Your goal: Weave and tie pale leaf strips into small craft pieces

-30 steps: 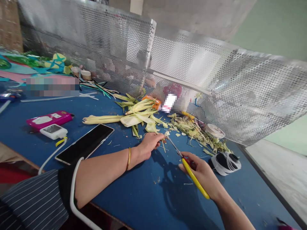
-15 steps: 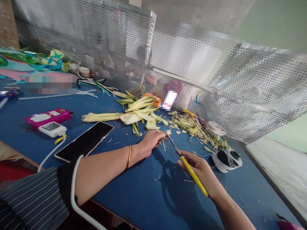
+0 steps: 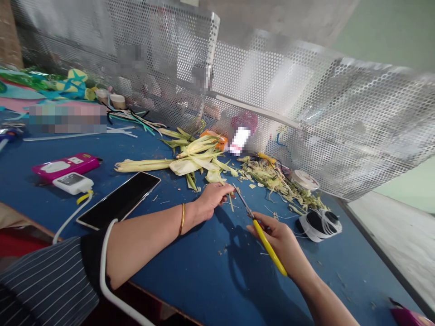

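Blue table [image 3: 190, 271] was biggest, running under both hands & well out either side of the fingers. Perforated metal screen [image 3: 251, 81] stood well beyond the fingertips, at the far side. Bundle of husk leaves [image 3: 185, 166], pale yellow-green, lay just past the L fingers, mostly to their L; scrap heap [image 3: 272, 181] of shredded bits sat fwd & R of the L fingertips.

L hand [image 3: 215, 198]: thumb & index pinched tight on a thin husk strip [image 3: 232, 202], other fingers curled under, partly hidden. R hand [image 3: 275, 233]: fingers curled round the yellow-handled scissors [image 3: 268, 246]; part of the grip hidden, so exact finger spread n/a. Scissors pointed fwd & L, tips right by the L fingertips; blades looked near together, but couldn't tell if strip was betw. them. Phone [image 3: 118, 199] lay L of the L fingers. Spool [image 3: 319, 224], white cord on black core, was R of the R fingers, near the knuckles. Strip was smallest, its free end sticking out of the L pinch toward the wearer.

For a good snip, prob. best: strip taut, L fingertips clear of blade line, small cuts w/ tips only, R wrist steady.
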`<act>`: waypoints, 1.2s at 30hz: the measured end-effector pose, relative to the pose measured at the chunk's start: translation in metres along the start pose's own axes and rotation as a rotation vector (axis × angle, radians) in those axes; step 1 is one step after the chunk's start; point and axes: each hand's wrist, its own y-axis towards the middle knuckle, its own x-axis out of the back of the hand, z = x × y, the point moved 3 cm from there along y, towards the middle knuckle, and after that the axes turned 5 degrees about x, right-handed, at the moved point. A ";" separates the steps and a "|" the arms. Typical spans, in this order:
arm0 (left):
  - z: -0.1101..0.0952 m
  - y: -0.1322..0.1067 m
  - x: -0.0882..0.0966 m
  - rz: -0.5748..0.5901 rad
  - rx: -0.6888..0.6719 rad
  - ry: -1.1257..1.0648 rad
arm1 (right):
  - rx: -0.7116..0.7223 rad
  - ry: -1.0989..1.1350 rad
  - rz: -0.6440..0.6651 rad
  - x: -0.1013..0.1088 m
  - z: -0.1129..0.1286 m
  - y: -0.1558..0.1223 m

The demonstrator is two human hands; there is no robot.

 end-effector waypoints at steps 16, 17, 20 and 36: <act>-0.003 -0.022 -0.015 0.237 0.105 -0.242 | -0.176 0.644 -0.294 0.007 -0.001 0.005; -0.003 -0.023 -0.015 0.230 0.111 -0.235 | -0.161 0.635 -0.289 0.008 0.000 0.005; -0.001 -0.022 -0.014 0.198 0.142 -0.213 | -0.149 0.594 -0.288 0.008 0.003 0.005; 0.004 -0.034 -0.025 0.321 0.170 -0.203 | -0.150 0.587 -0.173 0.003 0.009 0.002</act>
